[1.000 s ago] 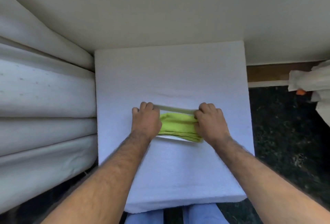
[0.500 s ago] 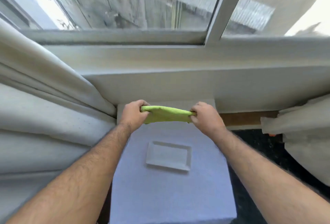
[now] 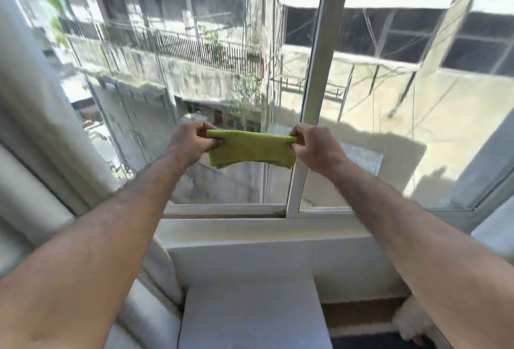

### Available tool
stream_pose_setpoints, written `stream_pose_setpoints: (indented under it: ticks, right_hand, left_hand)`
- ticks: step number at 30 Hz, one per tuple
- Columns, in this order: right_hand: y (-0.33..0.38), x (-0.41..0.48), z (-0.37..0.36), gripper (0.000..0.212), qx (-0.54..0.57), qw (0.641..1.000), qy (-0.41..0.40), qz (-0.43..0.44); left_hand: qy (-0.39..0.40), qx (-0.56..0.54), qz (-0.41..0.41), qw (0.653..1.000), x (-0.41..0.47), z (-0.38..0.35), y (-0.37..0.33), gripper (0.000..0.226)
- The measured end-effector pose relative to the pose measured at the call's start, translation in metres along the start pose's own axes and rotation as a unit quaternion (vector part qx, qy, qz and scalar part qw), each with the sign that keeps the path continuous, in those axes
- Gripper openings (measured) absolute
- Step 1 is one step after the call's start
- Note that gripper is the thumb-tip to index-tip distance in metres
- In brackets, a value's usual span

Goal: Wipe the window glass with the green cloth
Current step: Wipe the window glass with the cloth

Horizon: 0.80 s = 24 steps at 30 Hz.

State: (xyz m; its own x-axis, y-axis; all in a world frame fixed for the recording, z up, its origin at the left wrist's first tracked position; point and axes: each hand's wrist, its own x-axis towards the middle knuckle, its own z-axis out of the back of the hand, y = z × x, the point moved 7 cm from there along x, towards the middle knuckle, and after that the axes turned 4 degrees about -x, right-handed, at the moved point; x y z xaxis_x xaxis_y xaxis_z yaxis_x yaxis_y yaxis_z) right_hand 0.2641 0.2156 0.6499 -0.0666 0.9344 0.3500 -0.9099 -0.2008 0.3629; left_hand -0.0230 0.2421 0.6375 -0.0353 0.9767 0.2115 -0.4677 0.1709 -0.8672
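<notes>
Two bare hands hold one green cloth (image 3: 251,149) up in front of the window glass (image 3: 172,76). The left hand (image 3: 192,141) pinches the cloth's left end and the right hand (image 3: 317,148) its right end, each grip closed tight on the fabric. The folded cloth is stretched flat between them, its long axis running left to right and roughly level, with the lower edge hanging loose below the fingers. Whether the cloth touches the pane cannot be told. Two panes show, split by one pale upright frame bar (image 3: 314,92) that passes just behind the cloth's right end. One pale curtain (image 3: 41,131) hangs along the left edge, beside the left forearm. Below the glass runs a white sill (image 3: 250,230), and beneath it stands one white surface (image 3: 250,315). Blurred buildings and a railing show through the glass.
</notes>
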Motion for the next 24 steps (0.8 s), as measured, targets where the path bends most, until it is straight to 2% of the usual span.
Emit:
stream_pose_setpoints:
  ticks: [8,15,20,22,24]
  right_hand:
    - [0.089,0.046,0.183,0.024,0.01,0.983,-0.151,0.107]
    - [0.131,0.059,0.271,0.023,0.019,0.962,-0.232,0.14]
    - [0.154,0.069,0.28,0.023,0.011,0.957,-0.228,0.181]
    - [0.16,0.078,0.274,0.025,-0.046,0.954,-0.204,0.215]
    - [0.158,0.091,0.277,0.036,-0.108,0.942,-0.215,0.236]
  left_hand:
    - [-0.079,-0.073,-0.158,0.982,0.027,0.095,-0.178,0.015]
    - [-0.143,-0.059,-0.263,0.952,0.028,0.15,-0.267,0.018]
    - [-0.211,0.041,-0.3,0.929,0.039,0.184,-0.31,0.021]
    - [-0.219,0.102,-0.308,0.92,0.045,0.2,-0.329,0.028]
    - [-0.227,0.182,-0.322,0.901,0.05,0.213,-0.343,0.032]
